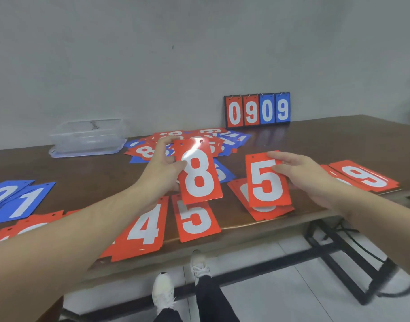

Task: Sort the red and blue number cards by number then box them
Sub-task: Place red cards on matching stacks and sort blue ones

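Left hand (pixel 163 165): fingers curled, pinching red 8 card (pixel 198 171) above table (pixel 315 140), centre. Right hand (pixel 301 169): thumb and fingers gripping red 5 card (pixel 267 182) over red pile at near right edge. Unsorted card heap (pixel 190 141) far centre; clear plastic box (pixel 87 135) far left.

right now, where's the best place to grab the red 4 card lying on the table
The red 4 card lies flat, its near short edge overhanging the table front. Probably pinch that edge from the near side, thumb on top, fingers beneath. Cards lie under it, so take only the top one.
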